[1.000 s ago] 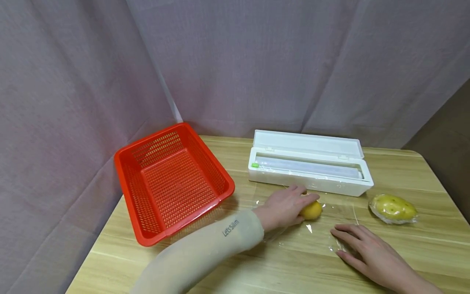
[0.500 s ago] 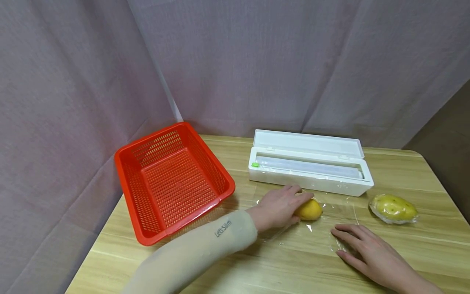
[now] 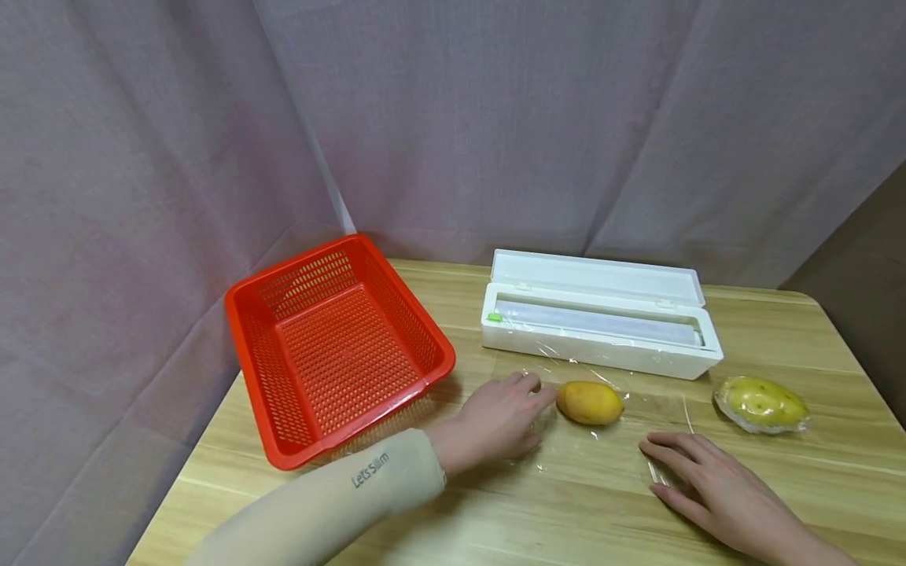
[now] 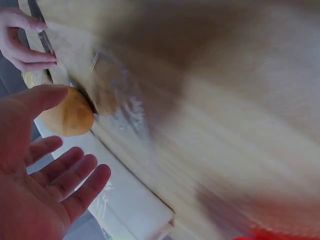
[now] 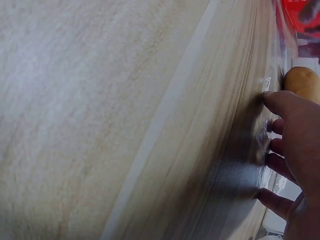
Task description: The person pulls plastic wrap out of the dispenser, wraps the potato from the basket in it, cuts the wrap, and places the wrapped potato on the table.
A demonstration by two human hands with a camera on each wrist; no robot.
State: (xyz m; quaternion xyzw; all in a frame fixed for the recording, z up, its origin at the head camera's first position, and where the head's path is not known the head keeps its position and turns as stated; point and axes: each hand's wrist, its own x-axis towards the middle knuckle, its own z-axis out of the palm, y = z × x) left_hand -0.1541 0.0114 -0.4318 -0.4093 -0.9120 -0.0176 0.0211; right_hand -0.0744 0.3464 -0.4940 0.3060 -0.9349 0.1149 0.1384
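Observation:
A yellow-orange mango-like fruit (image 3: 590, 402) lies on a sheet of clear plastic wrap (image 3: 587, 452) spread over the table. My left hand (image 3: 495, 417) is just left of the fruit, its fingers loosely bent and holding nothing; in the left wrist view the palm faces the fruit (image 4: 69, 114) with thumb and fingers apart. To the right, my right hand (image 3: 715, 487) rests its fingertips on the wrap's near right edge. The right wrist view has those fingers (image 5: 280, 165) spread and touching the film at the table surface.
Behind the fruit stands a white plastic wrap box (image 3: 602, 346), lid raised, the roll inside and film running out over its front. A red plastic basket (image 3: 347, 354) is at the left. Another yellow-green fruit (image 3: 760, 403), wrapped in film, lies at the right.
My left hand has let go of the fruit and moved left, away from it. The fruit now shows fully. My right hand has stayed on the wrap's edge.

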